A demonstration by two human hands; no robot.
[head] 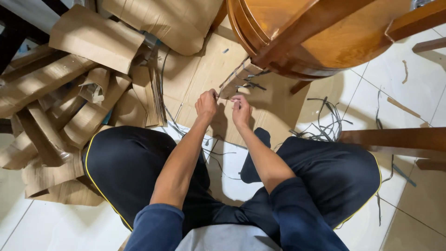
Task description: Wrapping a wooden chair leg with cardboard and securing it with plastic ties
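Observation:
I sit cross-legged on the floor, facing an overturned round wooden table (325, 32). One of its legs (239, 79) is still wrapped in brown cardboard bound with thin dark straps. My left hand (206, 104) pinches the wrapping at the leg's lower end. My right hand (240, 110) is beside it, fingers closed on a strap or the cardboard edge; which one is hard to tell. Both hands hover above a flat sheet of cardboard (195, 79).
A heap of torn cardboard pieces (65, 97) fills the left side. Cut dark straps (325, 123) lie tangled on the white tiles to the right. A wooden bar (395, 142) crosses at right, above my knee.

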